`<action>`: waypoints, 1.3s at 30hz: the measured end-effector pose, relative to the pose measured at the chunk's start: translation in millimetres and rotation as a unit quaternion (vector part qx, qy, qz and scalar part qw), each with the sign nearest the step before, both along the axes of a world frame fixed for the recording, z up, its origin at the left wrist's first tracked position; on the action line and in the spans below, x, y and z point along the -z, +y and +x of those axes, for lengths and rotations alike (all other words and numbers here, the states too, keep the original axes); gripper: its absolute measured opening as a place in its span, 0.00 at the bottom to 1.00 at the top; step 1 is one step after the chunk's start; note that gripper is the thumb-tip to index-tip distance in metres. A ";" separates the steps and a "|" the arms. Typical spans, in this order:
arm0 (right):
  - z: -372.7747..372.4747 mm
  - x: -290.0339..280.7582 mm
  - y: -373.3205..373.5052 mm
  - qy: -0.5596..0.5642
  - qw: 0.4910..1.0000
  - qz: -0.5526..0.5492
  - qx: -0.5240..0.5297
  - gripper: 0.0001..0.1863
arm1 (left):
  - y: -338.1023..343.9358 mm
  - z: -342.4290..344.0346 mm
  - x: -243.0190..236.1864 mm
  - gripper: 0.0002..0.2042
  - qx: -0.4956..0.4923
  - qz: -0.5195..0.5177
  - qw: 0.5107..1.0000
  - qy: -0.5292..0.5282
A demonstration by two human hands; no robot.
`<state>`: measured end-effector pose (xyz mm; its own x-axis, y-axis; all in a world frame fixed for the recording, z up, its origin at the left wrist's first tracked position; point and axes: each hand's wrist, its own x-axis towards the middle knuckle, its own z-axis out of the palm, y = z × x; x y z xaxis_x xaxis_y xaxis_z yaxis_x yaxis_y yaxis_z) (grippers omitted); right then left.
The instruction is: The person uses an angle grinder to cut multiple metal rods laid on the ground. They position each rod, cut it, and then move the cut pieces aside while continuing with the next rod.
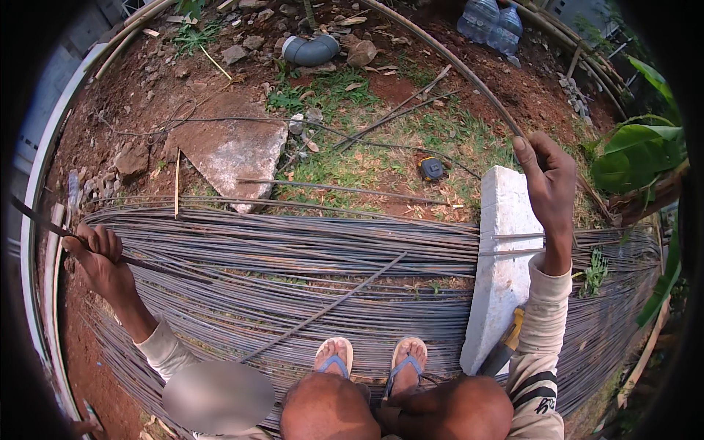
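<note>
Hands: left (99,253) clenched on dark rod (44,220) | right (550,180) grasping thin bent rod (447,62) | rebar pile (293,257) between

An outdoor yard in daylight. Red soil (139,88) with stones fills the upper left of the frame; a grass patch (381,158) lies at centre. A flat slab (231,150) rests on the soil, with a grey pipe elbow (312,50) above it. Two water bottles (490,22) stand at the upper right. Banana leaves (638,158) hang in at the right edge.
</note>
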<state>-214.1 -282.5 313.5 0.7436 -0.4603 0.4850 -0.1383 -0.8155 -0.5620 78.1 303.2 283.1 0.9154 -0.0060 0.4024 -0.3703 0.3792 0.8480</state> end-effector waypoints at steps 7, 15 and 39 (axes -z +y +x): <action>56.2 66.9 151.9 -0.051 0.982 0.050 -0.177 0.12 | -180.7 -75.4 46.4 0.29 0.054 -0.201 0.974 0.093; 92.3 141.0 214.1 -0.043 0.964 0.061 -0.253 0.12 | -217.0 -110.4 99.9 0.28 0.007 -0.260 0.938 0.230; 163.2 220.2 145.1 0.277 0.948 0.039 -0.152 0.13 | -218.3 -72.9 209.8 0.17 0.213 0.183 0.941 0.188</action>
